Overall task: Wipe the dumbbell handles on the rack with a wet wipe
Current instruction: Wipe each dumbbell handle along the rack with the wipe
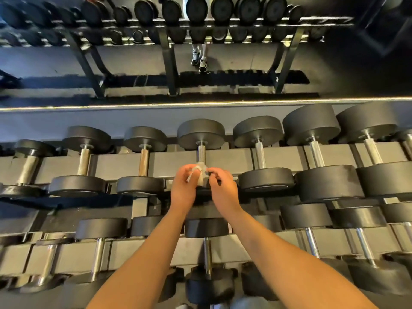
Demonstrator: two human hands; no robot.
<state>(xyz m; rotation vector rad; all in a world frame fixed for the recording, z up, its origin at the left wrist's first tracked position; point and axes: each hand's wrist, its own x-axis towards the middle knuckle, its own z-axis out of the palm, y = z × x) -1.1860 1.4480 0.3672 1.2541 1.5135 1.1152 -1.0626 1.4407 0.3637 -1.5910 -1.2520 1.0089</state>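
A crumpled white wet wipe (pixel 201 172) is held between both hands over the near end of a chrome dumbbell handle (pixel 201 152) on the upper shelf of the rack (pixel 171 162). My left hand (pixel 185 186) pinches the wipe's left side. My right hand (pixel 223 188) pinches its right side. The near weight head of that dumbbell is mostly hidden behind my hands. Its far head (pixel 200 133) is in plain sight.
Several black dumbbells line the upper shelf on both sides, with rusty handles (pixel 143 161) to the left and chrome ones (pixel 259 155) to the right. A lower shelf holds more dumbbells (pixel 207 253). A mirror behind reflects the rack and a person's shoes (pixel 198 59).
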